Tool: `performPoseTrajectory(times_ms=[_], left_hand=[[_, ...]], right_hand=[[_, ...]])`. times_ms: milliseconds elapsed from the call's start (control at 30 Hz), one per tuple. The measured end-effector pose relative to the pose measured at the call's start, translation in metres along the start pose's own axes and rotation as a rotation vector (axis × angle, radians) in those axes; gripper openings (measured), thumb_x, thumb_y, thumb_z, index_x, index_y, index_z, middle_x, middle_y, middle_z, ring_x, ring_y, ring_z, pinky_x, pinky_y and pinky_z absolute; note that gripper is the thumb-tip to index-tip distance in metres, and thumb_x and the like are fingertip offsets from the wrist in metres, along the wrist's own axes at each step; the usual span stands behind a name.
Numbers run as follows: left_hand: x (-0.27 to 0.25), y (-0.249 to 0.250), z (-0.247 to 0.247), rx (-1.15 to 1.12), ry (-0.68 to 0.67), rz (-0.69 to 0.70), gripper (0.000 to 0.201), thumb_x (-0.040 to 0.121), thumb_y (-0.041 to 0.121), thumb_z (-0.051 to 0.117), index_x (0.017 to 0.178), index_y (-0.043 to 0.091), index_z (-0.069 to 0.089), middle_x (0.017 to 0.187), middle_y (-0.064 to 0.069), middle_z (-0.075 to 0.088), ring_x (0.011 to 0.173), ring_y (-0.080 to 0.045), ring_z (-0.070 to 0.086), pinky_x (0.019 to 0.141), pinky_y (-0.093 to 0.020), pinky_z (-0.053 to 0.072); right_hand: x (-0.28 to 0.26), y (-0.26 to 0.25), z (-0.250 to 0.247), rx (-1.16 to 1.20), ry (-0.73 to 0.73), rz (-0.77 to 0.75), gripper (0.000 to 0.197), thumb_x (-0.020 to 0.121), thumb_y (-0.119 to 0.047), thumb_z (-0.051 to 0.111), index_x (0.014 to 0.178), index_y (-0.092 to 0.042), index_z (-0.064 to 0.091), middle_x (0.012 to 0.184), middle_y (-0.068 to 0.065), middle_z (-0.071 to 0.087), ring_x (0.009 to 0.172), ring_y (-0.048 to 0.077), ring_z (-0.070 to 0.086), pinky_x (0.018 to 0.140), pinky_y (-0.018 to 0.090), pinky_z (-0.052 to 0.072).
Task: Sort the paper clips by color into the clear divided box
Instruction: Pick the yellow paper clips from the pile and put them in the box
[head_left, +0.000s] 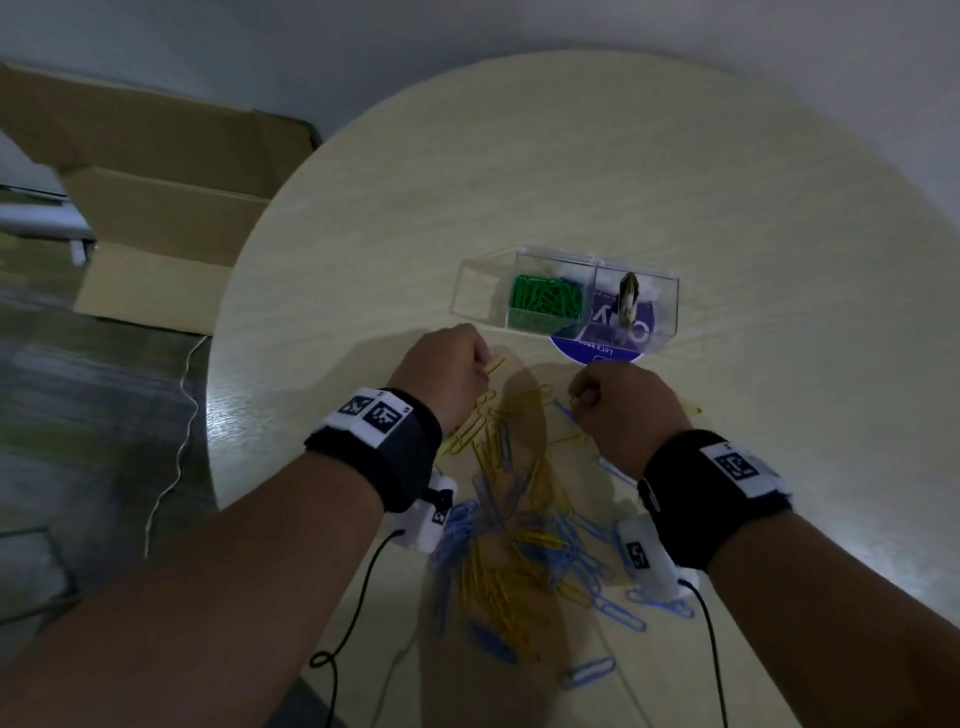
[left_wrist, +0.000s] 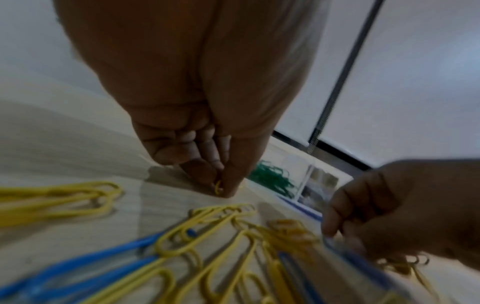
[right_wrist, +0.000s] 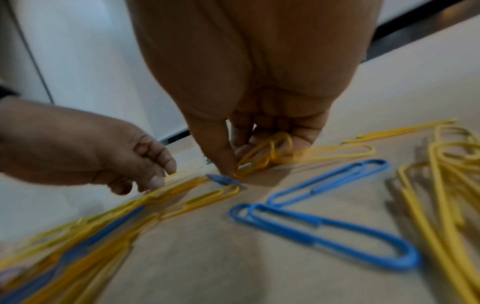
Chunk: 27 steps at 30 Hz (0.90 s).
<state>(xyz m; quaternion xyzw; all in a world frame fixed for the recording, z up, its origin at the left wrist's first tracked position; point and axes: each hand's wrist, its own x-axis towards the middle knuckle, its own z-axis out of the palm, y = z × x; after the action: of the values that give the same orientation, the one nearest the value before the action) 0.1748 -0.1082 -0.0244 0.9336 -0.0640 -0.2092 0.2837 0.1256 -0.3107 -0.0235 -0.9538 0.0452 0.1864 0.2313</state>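
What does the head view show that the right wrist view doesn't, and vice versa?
Head only: the clear divided box with green clips in its middle compartment, and the cardboard box. Right wrist only: several yellow clips gathered in the right hand. Both: the left hand and loose yellow and blue clips on the table.

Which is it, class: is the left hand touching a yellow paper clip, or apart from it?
Touching. The left wrist view shows the left hand pinching a yellow paper clip between thumb and fingertip, just above the table.
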Motion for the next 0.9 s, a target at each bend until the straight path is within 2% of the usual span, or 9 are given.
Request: performPoseTrajectory(times_ms=[100, 167, 267, 333, 400, 500, 667, 767, 900], left_hand=[[-0.010, -0.012, -0.009, -0.090, 0.053, -0.009, 0.024, 0.086, 0.008, 0.059, 0.107, 0.016, 0.067, 0.094, -0.005, 0.067, 0.094, -0.023, 0.063, 0.078, -0.025, 0.043], [-0.021, -0.021, -0.012, 0.018, 0.074, 0.025, 0.026, 0.089, 0.012, 0.057, 0.111, 0.016, 0.069, 0.101, -0.007, 0.066, 0.098, -0.024, 0.061, 0.081, -0.025, 0.041], [-0.039, -0.028, -0.005, 0.116, 0.027, 0.062, 0.028, 0.091, 0.027, 0.059, 0.117, 0.022, 0.067, 0.095, 0.000, 0.056, 0.094, -0.023, 0.059, 0.077, -0.026, 0.039], [-0.046, -0.029, 0.002, 0.123, 0.022, 0.108, 0.031, 0.088, 0.037, 0.063, 0.119, 0.029, 0.065, 0.094, 0.004, 0.052, 0.092, -0.018, 0.056, 0.075, -0.028, 0.042], [-0.047, -0.029, 0.007, 0.165, 0.047, 0.170, 0.031, 0.089, 0.035, 0.063, 0.120, 0.030, 0.065, 0.096, 0.003, 0.055, 0.093, -0.018, 0.055, 0.075, -0.029, 0.042], [-0.045, -0.027, 0.011, 0.230, 0.086, 0.213, 0.019, 0.091, 0.021, 0.060, 0.107, 0.020, 0.070, 0.091, -0.003, 0.058, 0.088, -0.024, 0.056, 0.069, -0.029, 0.038], [-0.045, -0.021, 0.016, 0.382, 0.098, 0.214, 0.006, 0.086, 0.015, 0.061, 0.090, 0.012, 0.063, 0.089, -0.008, 0.056, 0.083, -0.027, 0.055, 0.062, -0.031, 0.036], [-0.048, -0.007, 0.013, 0.514, 0.025, 0.227, 0.015, 0.069, 0.010, 0.073, 0.073, 0.009, 0.059, 0.074, -0.012, 0.058, 0.068, -0.032, 0.057, 0.055, -0.031, 0.030], [-0.041, -0.001, 0.012, 0.621, 0.023, 0.253, 0.032, 0.042, 0.011, 0.084, 0.052, 0.013, 0.053, 0.051, -0.007, 0.052, 0.044, -0.027, 0.051, 0.049, -0.027, 0.026]], right_hand=[[0.002, 0.001, -0.005, 0.080, 0.040, 0.003, 0.020, 0.086, -0.012, 0.050, 0.095, -0.018, 0.067, 0.102, 0.005, 0.068, 0.094, 0.026, 0.060, 0.077, 0.030, 0.044], [0.007, -0.003, -0.005, 0.116, 0.102, -0.065, 0.021, 0.085, -0.010, 0.050, 0.093, -0.017, 0.069, 0.099, 0.006, 0.068, 0.092, 0.024, 0.061, 0.076, 0.027, 0.042], [0.015, -0.015, -0.002, 0.104, 0.124, -0.204, 0.021, 0.086, -0.010, 0.053, 0.098, -0.015, 0.069, 0.099, 0.007, 0.063, 0.089, 0.023, 0.058, 0.074, 0.024, 0.038], [0.018, -0.021, 0.000, -0.015, 0.034, -0.295, 0.030, 0.084, -0.018, 0.060, 0.114, -0.014, 0.065, 0.110, 0.011, 0.059, 0.099, 0.027, 0.055, 0.084, 0.029, 0.041], [0.018, -0.023, 0.003, -0.226, -0.061, -0.357, 0.048, 0.081, -0.032, 0.065, 0.126, -0.015, 0.057, 0.119, 0.011, 0.055, 0.109, 0.032, 0.050, 0.095, 0.037, 0.039], [0.015, -0.025, 0.006, -0.383, -0.055, -0.420, 0.036, 0.079, -0.031, 0.066, 0.112, -0.017, 0.066, 0.102, 0.011, 0.062, 0.096, 0.035, 0.053, 0.087, 0.042, 0.044], [0.011, -0.028, 0.013, -0.380, -0.003, -0.466, 0.017, 0.072, -0.013, 0.063, 0.088, -0.016, 0.068, 0.080, 0.013, 0.061, 0.076, 0.036, 0.055, 0.069, 0.043, 0.048], [0.008, -0.031, 0.017, -0.407, 0.006, -0.497, 0.011, 0.067, -0.012, 0.060, 0.078, -0.013, 0.064, 0.070, 0.013, 0.059, 0.066, 0.035, 0.055, 0.061, 0.042, 0.049], [0.004, -0.029, 0.019, -0.434, 0.064, -0.535, 0.004, 0.066, -0.011, 0.059, 0.066, -0.015, 0.060, 0.060, 0.008, 0.057, 0.059, 0.031, 0.054, 0.054, 0.037, 0.047]])
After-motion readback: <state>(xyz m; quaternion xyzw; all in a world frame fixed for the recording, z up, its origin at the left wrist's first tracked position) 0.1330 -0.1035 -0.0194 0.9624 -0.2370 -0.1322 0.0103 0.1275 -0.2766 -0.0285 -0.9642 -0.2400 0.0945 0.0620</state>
